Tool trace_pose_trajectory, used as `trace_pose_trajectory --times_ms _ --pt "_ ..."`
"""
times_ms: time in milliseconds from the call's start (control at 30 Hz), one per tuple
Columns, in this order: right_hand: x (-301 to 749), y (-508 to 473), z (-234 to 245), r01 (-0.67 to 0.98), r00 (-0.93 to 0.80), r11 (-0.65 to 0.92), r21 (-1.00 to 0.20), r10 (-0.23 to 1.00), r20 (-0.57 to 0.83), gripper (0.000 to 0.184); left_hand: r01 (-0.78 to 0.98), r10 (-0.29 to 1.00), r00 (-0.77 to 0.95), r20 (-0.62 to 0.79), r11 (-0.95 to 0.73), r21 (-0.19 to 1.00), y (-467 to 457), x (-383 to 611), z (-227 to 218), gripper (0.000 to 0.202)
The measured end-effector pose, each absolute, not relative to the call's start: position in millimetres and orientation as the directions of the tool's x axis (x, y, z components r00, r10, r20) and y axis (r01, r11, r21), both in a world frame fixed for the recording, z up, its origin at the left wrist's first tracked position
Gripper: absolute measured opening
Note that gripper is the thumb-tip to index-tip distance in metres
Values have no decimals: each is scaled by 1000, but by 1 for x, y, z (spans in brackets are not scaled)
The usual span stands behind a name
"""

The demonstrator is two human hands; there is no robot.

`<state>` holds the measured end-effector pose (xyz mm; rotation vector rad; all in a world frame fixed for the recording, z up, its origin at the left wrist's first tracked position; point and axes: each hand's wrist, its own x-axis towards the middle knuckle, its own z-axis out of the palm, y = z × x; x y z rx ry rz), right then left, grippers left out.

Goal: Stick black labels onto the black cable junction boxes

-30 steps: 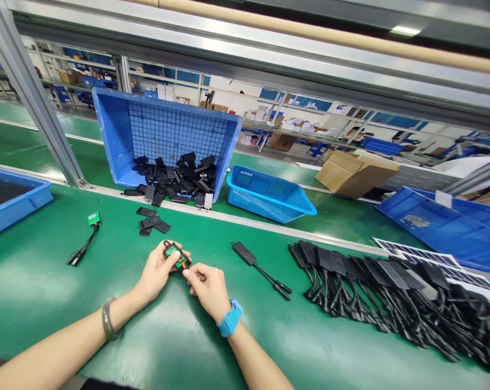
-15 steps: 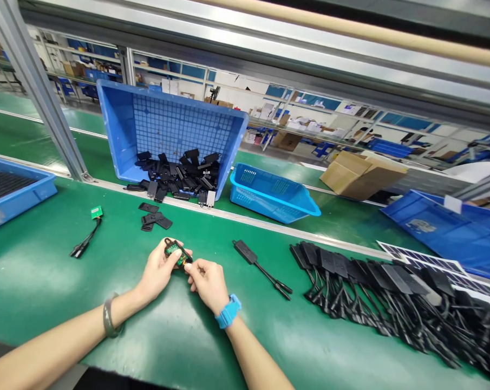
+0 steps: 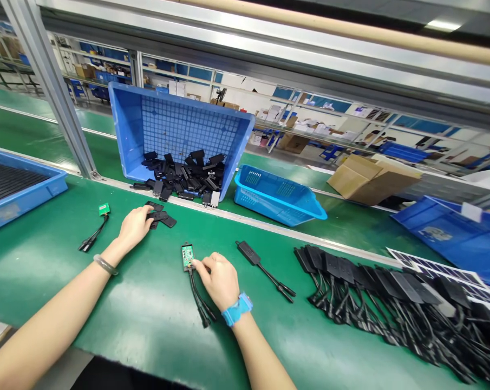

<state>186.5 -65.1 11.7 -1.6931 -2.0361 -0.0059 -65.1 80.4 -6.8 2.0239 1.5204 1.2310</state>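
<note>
My left hand [image 3: 136, 226] reaches to a small pile of flat black plastic covers [image 3: 168, 219], thumb and fingers closing on one at the pile's left side; the fingertips partly hide it. In front of me, my right hand [image 3: 218, 279] pinches the lower end of an open black case with a green circuit board [image 3: 187, 254] in it. Black cables [image 3: 198, 303] trail from that case toward me over the green bench. To the right of this hand lies a closed black case with a forked cable [image 3: 248, 253].
A tilted blue crate [image 3: 182, 124] of black housings stands behind, beside a light-blue basket [image 3: 277, 200]. Many cabled black cases [image 3: 362, 281] lie heaped at right. A loose circuit board with cable [image 3: 104, 209] is at left, near a blue tray [image 3: 29, 203].
My left hand has let go of the circuit-board case and moved left to the cover pile. The case now rests lower on the bench, cables showing, with my right hand still on it.
</note>
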Motion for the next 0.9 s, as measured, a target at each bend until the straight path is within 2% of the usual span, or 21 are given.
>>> trace_pose_trajectory --times_ms 100,167,233,300,367,433,533,600,667,767,900 --pt "184 -66 16 867 -149 356 -349 853 500 22 629 894 106 436 -399 667 75 -61 -13 27" --pt "180 -64 17 839 -228 460 -290 782 581 24 597 887 168 430 -439 671 62 -49 -13 31" --pt "176 -61 16 850 -291 492 -185 733 614 32 489 875 271 401 -484 726 45 -35 -10 35" --pt "173 -57 14 876 -327 473 -96 728 603 38 307 843 401 358 -492 815 29 -22 -5 39" --pt "175 -53 11 888 -326 453 -81 744 583 38 176 791 510 338 -481 859 18 -15 -2 47" --pt "179 -51 10 882 -250 432 -187 767 591 36 184 738 574 354 -538 823 14 -12 -3 70" --pt "185 -51 11 771 24 353 -529 815 579 36 329 672 640 372 -678 657 15 -11 -11 106" --pt "186 -52 13 583 168 308 -751 859 483 32 379 654 669 354 -709 595 15 -9 -15 110" --pt "185 -53 16 363 223 269 -892 905 363 27 356 640 678 362 -716 600 12 -7 -16 107" --pt "181 -54 17 122 223 182 -976 953 206 27 228 617 672 409 -698 679 3 -3 -11 106" --pt "177 -56 19 62 209 97 -993 972 107 28 53 661 638 395 -549 834 -7 0 -8 103"
